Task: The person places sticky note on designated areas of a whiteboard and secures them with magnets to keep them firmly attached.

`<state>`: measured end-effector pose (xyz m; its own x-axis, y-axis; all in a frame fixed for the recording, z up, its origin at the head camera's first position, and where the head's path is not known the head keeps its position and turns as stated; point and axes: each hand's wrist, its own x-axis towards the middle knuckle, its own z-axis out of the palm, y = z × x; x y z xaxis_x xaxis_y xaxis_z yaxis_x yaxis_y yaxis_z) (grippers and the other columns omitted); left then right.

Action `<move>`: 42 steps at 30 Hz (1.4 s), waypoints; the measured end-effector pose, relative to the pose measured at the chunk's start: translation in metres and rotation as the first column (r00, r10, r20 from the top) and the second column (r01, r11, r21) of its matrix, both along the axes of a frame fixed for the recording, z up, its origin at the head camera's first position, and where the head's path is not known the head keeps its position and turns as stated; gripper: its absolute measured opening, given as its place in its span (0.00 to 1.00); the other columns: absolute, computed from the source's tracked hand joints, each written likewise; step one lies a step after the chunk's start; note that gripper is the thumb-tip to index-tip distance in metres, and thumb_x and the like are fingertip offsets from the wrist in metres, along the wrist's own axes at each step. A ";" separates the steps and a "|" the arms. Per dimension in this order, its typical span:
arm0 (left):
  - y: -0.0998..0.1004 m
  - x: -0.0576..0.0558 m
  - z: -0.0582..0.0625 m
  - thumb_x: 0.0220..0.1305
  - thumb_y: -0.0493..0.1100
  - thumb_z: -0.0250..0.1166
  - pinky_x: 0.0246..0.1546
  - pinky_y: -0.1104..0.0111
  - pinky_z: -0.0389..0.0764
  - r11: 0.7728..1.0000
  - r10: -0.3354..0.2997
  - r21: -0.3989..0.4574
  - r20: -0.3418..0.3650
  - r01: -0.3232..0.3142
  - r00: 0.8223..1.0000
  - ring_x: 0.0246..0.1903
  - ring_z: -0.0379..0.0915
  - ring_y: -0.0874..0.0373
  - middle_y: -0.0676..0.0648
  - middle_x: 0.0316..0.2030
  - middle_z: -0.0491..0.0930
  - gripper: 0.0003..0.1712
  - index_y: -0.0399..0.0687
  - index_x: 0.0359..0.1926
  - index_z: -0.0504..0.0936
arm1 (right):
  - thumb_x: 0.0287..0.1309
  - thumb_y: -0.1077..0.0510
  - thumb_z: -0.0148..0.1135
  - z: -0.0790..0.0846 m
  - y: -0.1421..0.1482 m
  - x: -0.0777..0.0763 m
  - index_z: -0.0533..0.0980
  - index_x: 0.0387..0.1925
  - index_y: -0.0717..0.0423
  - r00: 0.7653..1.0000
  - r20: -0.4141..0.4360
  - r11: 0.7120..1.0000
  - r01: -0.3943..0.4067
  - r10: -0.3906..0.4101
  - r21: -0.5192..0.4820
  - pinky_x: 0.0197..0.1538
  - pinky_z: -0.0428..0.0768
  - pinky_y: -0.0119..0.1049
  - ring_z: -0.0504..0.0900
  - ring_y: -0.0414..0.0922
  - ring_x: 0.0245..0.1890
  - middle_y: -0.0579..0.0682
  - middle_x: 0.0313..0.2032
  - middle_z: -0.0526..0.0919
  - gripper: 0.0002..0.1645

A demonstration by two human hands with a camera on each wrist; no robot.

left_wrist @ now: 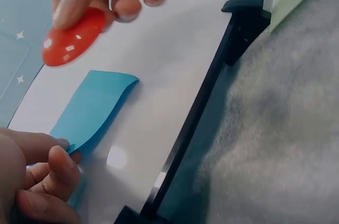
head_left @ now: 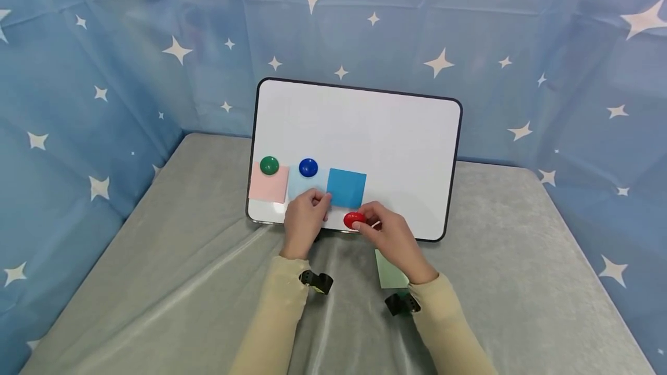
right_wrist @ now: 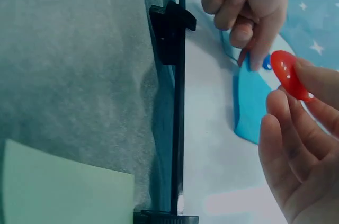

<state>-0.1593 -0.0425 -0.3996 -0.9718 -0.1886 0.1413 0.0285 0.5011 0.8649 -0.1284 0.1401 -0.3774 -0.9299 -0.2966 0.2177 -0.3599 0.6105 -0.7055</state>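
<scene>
My left hand (head_left: 305, 216) pinches a corner of a bright blue paper square (head_left: 347, 188) against the whiteboard (head_left: 396, 149); in the left wrist view the sheet's far edge curls up. Between thumb and fingers my right hand (head_left: 391, 233) holds a round red magnet (head_left: 354, 220), just below the blue square and off the board in the right wrist view (right_wrist: 288, 75). To the left, a green magnet (head_left: 269, 165) sits on a pink paper square (head_left: 268, 184). Beside it, a dark blue magnet (head_left: 308, 168) lies on a pale blue square (head_left: 299, 181), partly behind my left hand.
A pale green paper (head_left: 389, 271) lies on the grey cloth-covered table (head_left: 521, 265), under my right wrist. The whiteboard leans back, with black clips (left_wrist: 246, 20) on its lower edge. Behind it hangs a blue curtain (head_left: 375, 45) with white stars.
</scene>
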 end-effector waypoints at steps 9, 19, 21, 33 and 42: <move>-0.003 0.001 -0.004 0.59 0.54 0.57 0.17 0.65 0.65 1.000 0.003 0.008 0.026 -0.004 1.000 0.12 0.66 0.58 0.54 0.10 0.71 0.15 0.53 0.21 0.75 | 0.52 0.46 0.60 0.009 0.000 -0.018 0.71 0.42 0.47 0.998 0.029 0.997 0.051 -0.049 -0.056 0.35 0.75 0.36 0.75 0.40 0.32 0.43 0.33 0.77 0.17; -0.001 0.001 -0.005 0.59 0.54 0.57 0.16 0.65 0.64 1.000 0.005 0.001 0.021 -0.005 1.000 0.12 0.66 0.58 0.55 0.10 0.71 0.15 0.53 0.21 0.75 | 0.51 0.44 0.60 0.021 -0.004 -0.044 0.70 0.45 0.47 0.994 0.045 0.991 0.107 -0.103 -0.085 0.34 0.75 0.38 0.75 0.43 0.32 0.44 0.34 0.77 0.21; 0.000 0.000 -0.005 0.59 0.54 0.57 0.16 0.65 0.65 1.000 0.006 0.003 0.029 -0.006 1.000 0.13 0.66 0.58 0.55 0.10 0.71 0.15 0.53 0.21 0.75 | 0.51 0.44 0.60 0.023 -0.005 -0.049 0.70 0.45 0.48 0.993 0.047 0.990 0.113 -0.110 -0.086 0.34 0.75 0.37 0.75 0.43 0.32 0.44 0.34 0.77 0.21; -0.002 -0.002 -0.007 0.60 0.55 0.55 0.15 0.65 0.64 1.000 -0.006 0.013 0.041 0.006 0.999 0.13 0.67 0.57 0.55 0.11 0.72 0.16 0.53 0.21 0.75 | 0.53 0.46 0.60 0.030 -0.020 -0.074 0.71 0.44 0.48 0.994 -0.018 0.992 0.107 -0.106 0.074 0.34 0.75 0.35 0.74 0.41 0.32 0.44 0.35 0.77 0.18; -0.003 -0.001 -0.006 0.60 0.54 0.55 0.14 0.66 0.64 1.000 0.002 0.010 0.041 -0.003 0.999 0.13 0.66 0.57 0.56 0.10 0.72 0.16 0.52 0.21 0.76 | 0.52 0.50 0.61 0.028 -0.032 -0.082 0.72 0.44 0.52 0.987 -0.147 0.977 0.092 -0.064 0.192 0.35 0.76 0.36 0.76 0.43 0.31 0.49 0.37 0.79 0.18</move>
